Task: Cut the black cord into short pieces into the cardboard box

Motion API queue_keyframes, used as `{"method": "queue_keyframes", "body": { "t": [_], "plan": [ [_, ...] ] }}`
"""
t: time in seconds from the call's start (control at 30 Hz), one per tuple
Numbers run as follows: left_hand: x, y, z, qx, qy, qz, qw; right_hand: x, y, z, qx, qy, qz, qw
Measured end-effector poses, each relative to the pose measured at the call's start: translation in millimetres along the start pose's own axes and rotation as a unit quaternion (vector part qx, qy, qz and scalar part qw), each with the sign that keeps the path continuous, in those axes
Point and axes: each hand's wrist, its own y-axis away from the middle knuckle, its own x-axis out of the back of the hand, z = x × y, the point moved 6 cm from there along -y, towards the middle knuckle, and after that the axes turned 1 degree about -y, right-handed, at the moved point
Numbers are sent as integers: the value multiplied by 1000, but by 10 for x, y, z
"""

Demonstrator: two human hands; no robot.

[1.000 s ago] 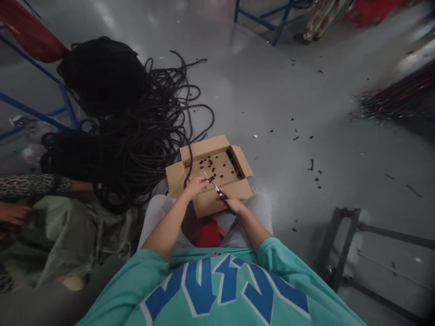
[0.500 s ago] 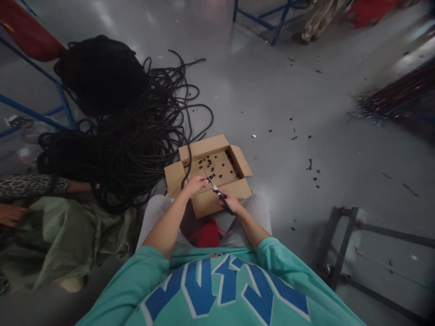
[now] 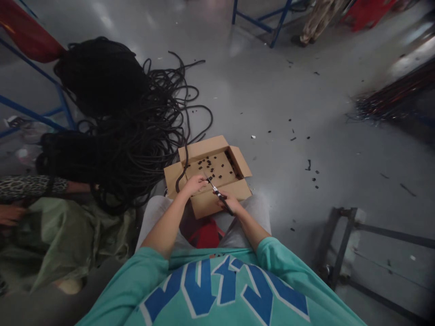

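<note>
My left hand (image 3: 196,184) is closed on a black cord (image 3: 179,181), which loops from the pile on the left over the box's edge into my fingers. A short end of it pokes out at the fingertips. My right hand (image 3: 231,202) grips scissors (image 3: 218,193) with black handles, their blades at that cord end. Both hands are over an open cardboard box (image 3: 204,148) between my knees. Several small black pieces (image 3: 221,165) lie scattered on its bottom, with more along its right inner wall.
A big heap of black cord (image 3: 129,131) lies on the floor at left. Below it sits another person, with a patterned sleeve (image 3: 34,184) and green cloth. Blue metal frames (image 3: 261,22) stand behind, a dark metal frame (image 3: 346,244) at right. Black scraps dot the floor.
The cord's loop beside my left hand has shifted slightly left and bulges wider. Both hands and the scissors stay in nearly the same place.
</note>
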Motion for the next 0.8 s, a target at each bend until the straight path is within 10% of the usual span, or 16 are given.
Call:
{"method": "queue_keyframes", "body": {
  "t": [0.8],
  "plan": [
    [35,-55,32,9,-1,-130,992,-48,6,-57,14,10,17,1000]
  ]
}}
